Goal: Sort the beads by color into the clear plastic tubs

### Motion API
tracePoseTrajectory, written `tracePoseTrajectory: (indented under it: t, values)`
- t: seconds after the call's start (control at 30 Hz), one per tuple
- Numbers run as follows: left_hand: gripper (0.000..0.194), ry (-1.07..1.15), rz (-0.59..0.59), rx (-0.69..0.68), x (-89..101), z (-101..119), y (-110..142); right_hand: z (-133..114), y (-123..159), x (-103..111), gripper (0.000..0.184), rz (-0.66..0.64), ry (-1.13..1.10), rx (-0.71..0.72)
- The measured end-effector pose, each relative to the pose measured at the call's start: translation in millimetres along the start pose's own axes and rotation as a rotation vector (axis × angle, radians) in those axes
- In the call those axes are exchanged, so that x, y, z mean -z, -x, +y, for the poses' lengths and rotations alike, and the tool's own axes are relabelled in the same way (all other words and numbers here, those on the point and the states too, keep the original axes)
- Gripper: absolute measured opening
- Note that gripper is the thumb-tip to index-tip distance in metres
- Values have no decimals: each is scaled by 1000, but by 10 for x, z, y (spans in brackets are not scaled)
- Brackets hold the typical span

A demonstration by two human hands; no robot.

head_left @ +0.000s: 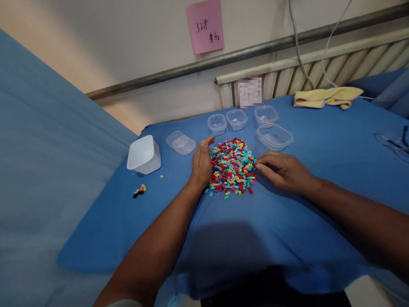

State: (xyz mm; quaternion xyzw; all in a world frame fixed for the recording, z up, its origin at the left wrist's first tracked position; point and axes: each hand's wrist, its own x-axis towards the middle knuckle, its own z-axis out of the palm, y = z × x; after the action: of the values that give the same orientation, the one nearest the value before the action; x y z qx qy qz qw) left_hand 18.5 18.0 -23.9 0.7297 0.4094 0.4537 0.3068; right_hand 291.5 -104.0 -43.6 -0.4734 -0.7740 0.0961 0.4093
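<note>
A heap of small building bricks (pixel 232 166) in red, light blue, yellow, green and other colours lies on the blue cloth. My left hand (pixel 201 165) stands on edge against the heap's left side, its fingers stretched out and holding nothing. On the right side, my right hand (pixel 283 171) has thumb and fingertips closed together at the heap's edge. What is between those fingertips, if anything, is hidden. Beyond the heap stand small clear plastic tubs (pixel 217 124) and a larger clear tub (pixel 275 137).
On the left are a white box (pixel 144 155), a clear lid (pixel 181 143) and a little group of yellow, orange and black bricks (pixel 139 191). A folded yellow cloth (pixel 327 98) lies at the back right, below the radiator (pixel 319 64). Glasses (pixel 396 143) rest near the right edge.
</note>
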Motion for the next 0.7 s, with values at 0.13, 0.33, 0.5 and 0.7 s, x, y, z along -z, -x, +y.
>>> tracePoseTrajectory:
  t: [0.13, 0.33, 0.5, 0.7]
  values:
    - [85, -64, 60, -36, 125, -25, -26, 72, 21, -7, 21, 45, 81, -6]
    - [95, -212, -206, 121, 137, -142, 1, 129, 89, -161, 33, -78, 83, 99]
    - [85, -156, -183, -6, 34, -8, 50, 153, 76, -172, 32, -23, 82, 146]
    - [94, -352, -163, 85, 200, -191, 7, 172, 70, -117, 27, -16, 149, 102]
